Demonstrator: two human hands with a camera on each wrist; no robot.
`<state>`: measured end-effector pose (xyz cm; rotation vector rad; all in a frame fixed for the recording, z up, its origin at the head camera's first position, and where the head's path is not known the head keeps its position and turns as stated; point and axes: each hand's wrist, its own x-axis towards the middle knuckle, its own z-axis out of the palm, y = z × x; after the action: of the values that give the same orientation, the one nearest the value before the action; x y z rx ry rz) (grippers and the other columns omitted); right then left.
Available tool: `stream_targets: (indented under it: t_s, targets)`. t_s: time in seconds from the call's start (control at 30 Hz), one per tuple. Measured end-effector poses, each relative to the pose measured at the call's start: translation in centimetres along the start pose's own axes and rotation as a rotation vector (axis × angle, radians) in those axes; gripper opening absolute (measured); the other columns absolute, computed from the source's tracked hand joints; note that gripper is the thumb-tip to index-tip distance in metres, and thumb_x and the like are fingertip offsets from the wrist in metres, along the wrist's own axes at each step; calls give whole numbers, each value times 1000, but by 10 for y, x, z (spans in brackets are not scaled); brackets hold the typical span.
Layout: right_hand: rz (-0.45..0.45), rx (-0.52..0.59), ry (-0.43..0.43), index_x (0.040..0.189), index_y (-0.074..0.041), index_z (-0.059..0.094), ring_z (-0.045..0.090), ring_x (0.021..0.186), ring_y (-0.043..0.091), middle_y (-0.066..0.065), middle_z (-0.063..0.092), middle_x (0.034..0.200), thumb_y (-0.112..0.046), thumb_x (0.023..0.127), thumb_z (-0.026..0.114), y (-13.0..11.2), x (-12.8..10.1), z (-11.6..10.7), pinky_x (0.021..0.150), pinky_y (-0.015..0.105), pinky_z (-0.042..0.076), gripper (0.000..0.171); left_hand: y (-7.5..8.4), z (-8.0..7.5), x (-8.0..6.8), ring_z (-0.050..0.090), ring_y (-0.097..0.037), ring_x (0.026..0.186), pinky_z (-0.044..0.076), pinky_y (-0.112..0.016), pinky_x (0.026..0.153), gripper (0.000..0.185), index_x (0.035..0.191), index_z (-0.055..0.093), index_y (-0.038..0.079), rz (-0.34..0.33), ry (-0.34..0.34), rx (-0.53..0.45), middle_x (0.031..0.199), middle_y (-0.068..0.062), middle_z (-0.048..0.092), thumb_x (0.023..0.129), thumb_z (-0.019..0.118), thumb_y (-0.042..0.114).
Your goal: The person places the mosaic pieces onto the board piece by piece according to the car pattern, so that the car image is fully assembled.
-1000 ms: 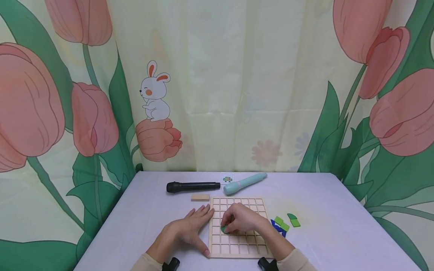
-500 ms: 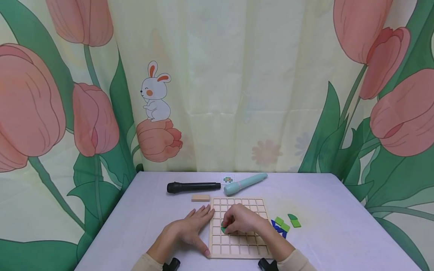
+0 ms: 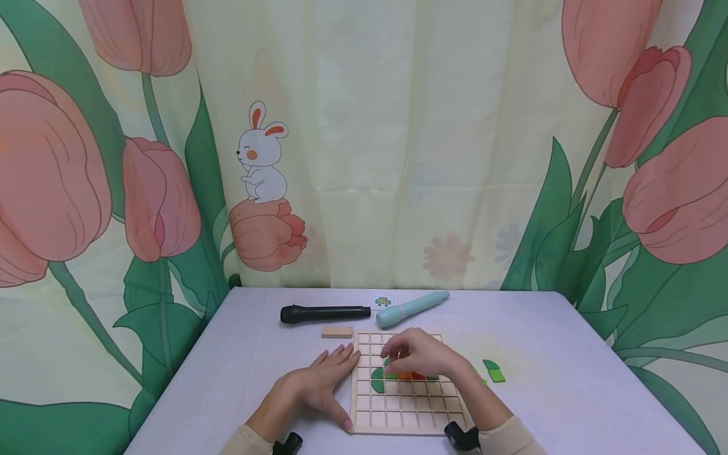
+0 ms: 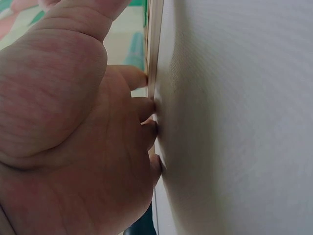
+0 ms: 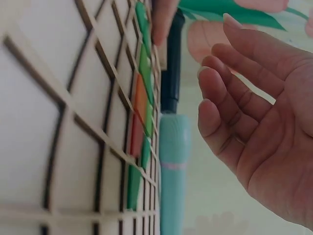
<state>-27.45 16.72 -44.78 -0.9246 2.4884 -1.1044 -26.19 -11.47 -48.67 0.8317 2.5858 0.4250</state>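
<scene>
A wooden grid board [image 3: 398,417] lies on the table in front of me. One row of it holds a dark green rounded piece [image 3: 377,380], a green piece [image 3: 391,375] and orange pieces [image 3: 411,376]. My right hand [image 3: 423,355] hovers just above that row, its fingers relaxed and holding nothing; the right wrist view shows this right hand [image 5: 254,112] spread beside the same green and orange pieces [image 5: 141,100]. My left hand [image 3: 318,385] lies flat on the table against the board's left edge, and in the left wrist view the left hand [image 4: 88,127] has its fingertips at the board's edge [image 4: 152,58].
Loose green pieces [image 3: 493,371] lie right of the board. Behind the board lie a black microphone [image 3: 324,313], a teal pen-shaped device [image 3: 411,308], a small picture card [image 3: 382,300] and a wooden block [image 3: 336,331]. A tulip-print curtain hangs behind the table.
My right hand let go of the green piece and lifted up and back off the board, uncovering the row of green and orange pieces. The left hand stayed put.
</scene>
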Motion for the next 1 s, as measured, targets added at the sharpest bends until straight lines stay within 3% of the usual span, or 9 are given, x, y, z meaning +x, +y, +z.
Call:
stream_targets:
  t_s: [0.23, 0.63, 1.0]
  targets:
    - [69, 30, 62, 114, -14, 78, 65, 84, 20, 1, 74, 93, -21, 93, 80, 8, -17, -29, 68, 28, 57, 22, 2, 0, -1, 9, -31, 164, 9, -55, 133, 136, 168, 17, 19, -1, 7, 0, 176, -9, 11, 64, 87, 73]
    - [92, -43, 153, 118, -9, 77, 64, 89, 21, 13, 73, 106, -19, 90, 82, 29, -41, -58, 69, 27, 57, 30, 4, -1, -2, 8, -30, 164, 9, -55, 133, 136, 168, 18, 18, -9, 3, -1, 176, -10, 11, 64, 87, 73]
    - [256, -88, 156, 113, -3, 77, 63, 87, 21, 12, 74, 107, -4, 84, 84, 50, -60, -73, 75, 32, 58, 30, 3, -1, 0, 9, -31, 164, 9, -55, 133, 137, 168, 18, 19, -14, 5, 4, 176, -9, 11, 64, 87, 74]
